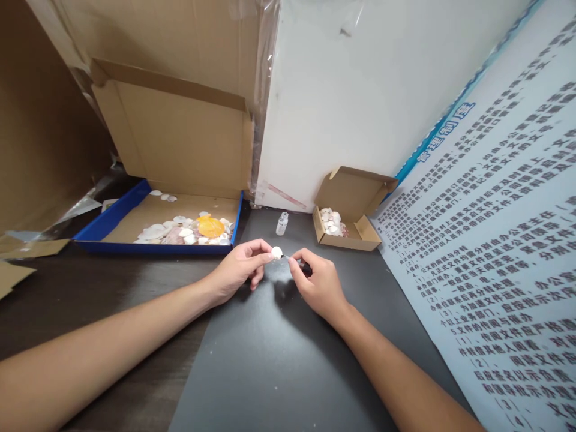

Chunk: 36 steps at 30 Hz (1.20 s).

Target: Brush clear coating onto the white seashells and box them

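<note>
My left hand (240, 270) pinches a small white shell (276, 252) between thumb and fingertips, just above the dark table (270, 360). My right hand (317, 283) is closed around a thin dark tool (302, 266) whose pale tip touches the shell's right edge. A small clear bottle (282, 223) stands upright on the table just behind both hands.
A blue-edged cardboard tray (112, 225) at the back left holds several white shells and one orange shell (210, 227). A small open cardboard box (348, 231) with shells stands at the back right. A printed poster (495, 240) leans along the right. Cardboard sheets stand behind.
</note>
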Available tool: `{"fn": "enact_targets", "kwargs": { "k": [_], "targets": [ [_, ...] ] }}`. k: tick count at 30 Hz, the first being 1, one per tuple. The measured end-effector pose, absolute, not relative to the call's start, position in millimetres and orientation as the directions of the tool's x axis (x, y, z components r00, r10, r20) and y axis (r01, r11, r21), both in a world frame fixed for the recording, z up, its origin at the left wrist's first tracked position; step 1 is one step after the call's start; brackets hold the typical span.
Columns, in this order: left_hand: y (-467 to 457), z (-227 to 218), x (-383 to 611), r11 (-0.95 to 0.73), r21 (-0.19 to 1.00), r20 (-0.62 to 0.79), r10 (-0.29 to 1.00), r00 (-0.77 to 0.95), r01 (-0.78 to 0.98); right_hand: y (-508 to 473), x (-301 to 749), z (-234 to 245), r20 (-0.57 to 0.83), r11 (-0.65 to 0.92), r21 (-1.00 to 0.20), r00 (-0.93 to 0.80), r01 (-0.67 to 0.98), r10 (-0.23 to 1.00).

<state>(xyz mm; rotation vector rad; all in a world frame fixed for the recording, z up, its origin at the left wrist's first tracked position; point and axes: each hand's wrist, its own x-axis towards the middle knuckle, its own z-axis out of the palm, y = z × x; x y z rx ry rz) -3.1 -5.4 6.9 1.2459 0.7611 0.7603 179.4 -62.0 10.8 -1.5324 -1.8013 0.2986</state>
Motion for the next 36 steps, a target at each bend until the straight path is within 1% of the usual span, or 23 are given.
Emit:
{"fn": "enact_targets", "kwargs": {
  "k": [3, 7, 9, 14, 16, 22, 25, 36],
  "targets": [
    [-5.0, 5.9, -3.3, 0.151, 0.985, -0.084, 0.840, 0.536, -0.083, -62.3, 179.5, 11.8, 0.375, 0.239, -0.602, 0.006, 0.762, 0.927],
    [-4.3, 3.8, -3.4, 0.158, 0.981, -0.073, 0.843, 0.534, -0.115, -64.3, 177.7, 13.0, 0.402, 0.336, -0.610, -0.086, 0.717, 0.912],
    [-4.1, 3.4, -3.5, 0.160, 0.980, -0.072, 0.839, 0.539, -0.118, -64.2, 177.4, 12.1, 0.391, 0.347, -0.608, -0.112, 0.714, 0.914],
    [-4.5, 4.5, -3.9, 0.164, 0.982, -0.085, 0.832, 0.549, -0.096, -59.3, 180.8, 10.0, 0.323, 0.221, -0.589, -0.025, 0.778, 0.946],
    [-4.7, 4.8, -3.8, 0.159, 0.982, -0.081, 0.832, 0.549, -0.097, -58.7, 181.5, 10.7, 0.316, 0.213, -0.598, -0.017, 0.773, 0.949],
    [-4.3, 3.6, -2.3, 0.139, 0.982, -0.048, 0.840, 0.541, -0.128, -64.8, 178.4, 12.1, 0.354, 0.316, -0.640, -0.096, 0.701, 0.930],
    [-3.9, 2.7, -1.9, 0.136, 0.980, -0.036, 0.841, 0.540, -0.146, -65.7, 177.5, 11.6, 0.339, 0.318, -0.637, -0.115, 0.702, 0.934],
    [-5.3, 6.1, -1.9, 0.141, 0.983, -0.056, 0.836, 0.546, -0.115, -60.9, 180.0, 12.3, 0.336, 0.206, -0.618, 0.018, 0.759, 0.942]
  ]
}}
